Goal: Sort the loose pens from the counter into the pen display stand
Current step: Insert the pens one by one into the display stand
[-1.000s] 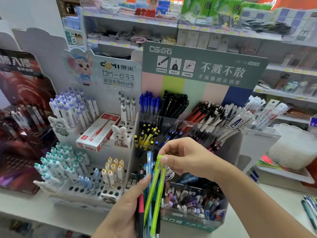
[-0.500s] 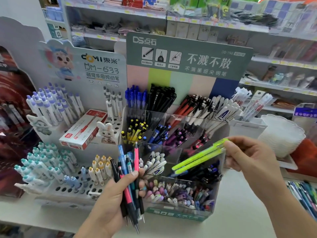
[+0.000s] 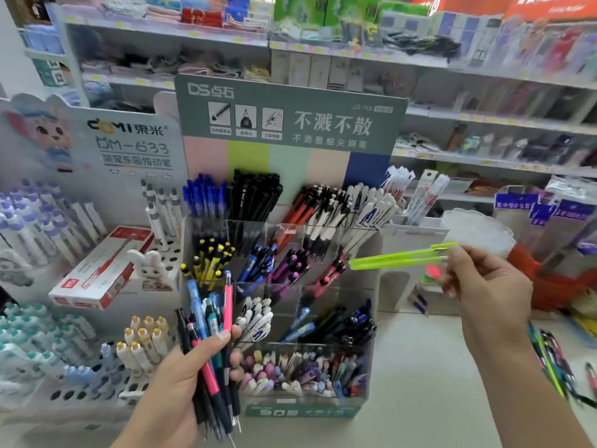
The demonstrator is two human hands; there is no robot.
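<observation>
Sort is partway. Left hand [image 3: 181, 392] grips a mixed pen bundle [image 3: 210, 344]. Right hand [image 3: 484, 282] pinches green pens [image 3: 397, 258], probably two, beside the display stand [image 3: 290, 410]. More loose pens [image 3: 549, 360] remain on the counter [image 3: 420, 383].

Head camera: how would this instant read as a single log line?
left hand: grips mixed pen bundle | right hand: pinches two green pens beside display stand | not yet slotted
</observation>
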